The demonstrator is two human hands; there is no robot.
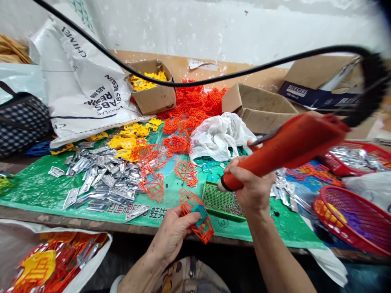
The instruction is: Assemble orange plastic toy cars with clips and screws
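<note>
Here's the left hand (172, 228), fingers pinching one orange lattice part (190, 199), flat and openwork, a teal piece (200, 211) against it, lower centre of the picture. The right hand (252, 185) has its fingers wrapped round one red-covered tool (290, 142), black-ringed near its tip. Just beyond, one green tray (224, 213); far right, two red baskets (366, 213). Upper left, one white sack (79, 77) reads "CHIMEI", "ABS RESIN"; upper right, a box (301, 95) says "BLUE GIRL".

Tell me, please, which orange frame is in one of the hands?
The frame in the left hand, with a teal piece against it; the others lie apart from both hands.
</note>
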